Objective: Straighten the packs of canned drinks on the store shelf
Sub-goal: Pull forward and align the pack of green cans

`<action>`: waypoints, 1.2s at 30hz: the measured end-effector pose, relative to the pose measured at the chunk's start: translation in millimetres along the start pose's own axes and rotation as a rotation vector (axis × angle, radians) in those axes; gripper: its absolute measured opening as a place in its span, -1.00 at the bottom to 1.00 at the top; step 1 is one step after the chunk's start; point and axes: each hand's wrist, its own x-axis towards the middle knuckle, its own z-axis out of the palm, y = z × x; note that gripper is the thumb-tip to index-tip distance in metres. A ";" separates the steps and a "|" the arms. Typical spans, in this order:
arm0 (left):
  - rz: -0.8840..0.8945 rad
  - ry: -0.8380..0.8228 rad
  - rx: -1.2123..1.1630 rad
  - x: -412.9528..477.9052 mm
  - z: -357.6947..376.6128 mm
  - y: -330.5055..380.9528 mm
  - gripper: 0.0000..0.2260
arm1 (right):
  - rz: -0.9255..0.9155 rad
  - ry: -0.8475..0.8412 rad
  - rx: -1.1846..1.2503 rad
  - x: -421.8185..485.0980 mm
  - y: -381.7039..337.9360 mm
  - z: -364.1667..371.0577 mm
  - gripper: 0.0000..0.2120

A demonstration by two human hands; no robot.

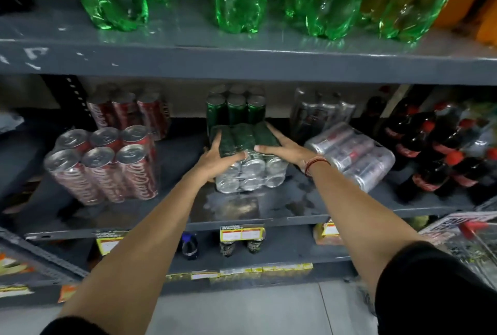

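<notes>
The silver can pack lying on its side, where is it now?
In the head view, the silver can pack lies right of the green can pack, just beyond the right hand.

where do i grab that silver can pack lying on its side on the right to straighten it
Take the silver can pack by its two long flanks, one hand each side, coming from the front. It lies tipped and skewed on the shelf, can ends toward you; the wrap gives no handle, so a two-sided grip suits turning it upright.
</notes>
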 end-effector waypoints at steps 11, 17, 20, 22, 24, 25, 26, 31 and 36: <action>0.339 0.194 -0.063 -18.7 20.5 -29.5 -0.03 | -0.278 0.246 0.040 -21.5 25.8 22.7 -0.06; 0.566 0.337 0.132 -40.0 38.3 -62.6 -0.10 | -0.516 0.547 -0.120 -52.2 52.2 66.2 -0.09; 0.574 0.392 0.276 -44.3 40.5 -73.0 -0.14 | -0.554 0.658 -0.222 -53.5 62.8 82.5 -0.10; 0.554 0.404 0.322 -45.9 46.5 -85.7 -0.16 | -0.582 0.705 -0.226 -53.8 73.6 95.2 -0.11; 0.517 0.374 0.348 -44.1 48.1 -101.1 -0.23 | -0.583 0.722 -0.227 -55.3 83.5 103.4 -0.12; 0.488 0.333 0.391 -44.6 48.2 -107.1 -0.30 | -0.569 0.716 -0.242 -56.7 87.5 105.2 -0.12; 0.485 0.310 0.456 -46.6 48.6 -110.3 -0.35 | -0.552 0.703 -0.264 -58.5 91.1 105.4 -0.11; 0.681 0.444 0.449 -69.3 42.0 -97.0 -0.23 | -0.641 0.673 -0.334 -73.9 89.9 87.7 -0.16; 0.486 0.717 -0.093 -84.5 58.3 -40.9 -0.30 | -0.556 0.620 -0.103 -60.6 36.7 39.9 -0.14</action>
